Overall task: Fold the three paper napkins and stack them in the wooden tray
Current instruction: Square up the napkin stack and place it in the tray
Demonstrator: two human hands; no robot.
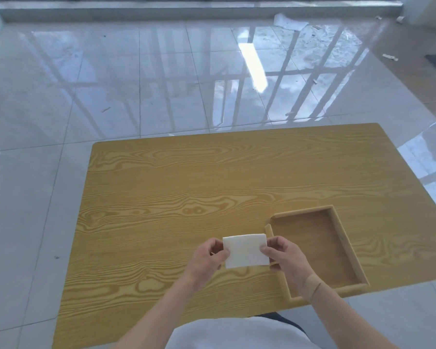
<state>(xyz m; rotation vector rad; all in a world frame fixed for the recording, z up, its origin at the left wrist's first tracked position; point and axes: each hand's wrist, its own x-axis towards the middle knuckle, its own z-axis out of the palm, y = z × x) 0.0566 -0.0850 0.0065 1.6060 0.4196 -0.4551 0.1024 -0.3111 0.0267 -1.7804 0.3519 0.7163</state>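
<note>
1. Glossy pale floor tiles surround a wood-grain table [186, 187], whose bare top carries only the items listed below.
2. Left hand [207, 260]: thumb and fingers pinched on the left edge of a white paper napkin [246, 250].
3. Right hand [285, 258]: thumb on top and fingers beneath, pinched on the napkin's right edge. A tan band [312, 285] wraps this wrist.
4. Napkin: held between the two hands, just above or on the tabletop; which of the two cannot be told. It appears as a compact rectangle with a layered far edge, so it looks already folded at least once. Whether it is one sheet or several held together cannot be told.
5. Wooden tray [342, 235]: lies immediately right of the right hand, its left rail passing under that hand's fingers. The floor of the tray is bare; no napkin lies in it.
6. Progress, as a judgement: nothing is stacked yet. The napkin in hand seems near the end of its folding, or ready to go rightward into the tray.
7. No other napkins are visible anywhere on the table, so the two remaining ones are unaccounted for.
</note>
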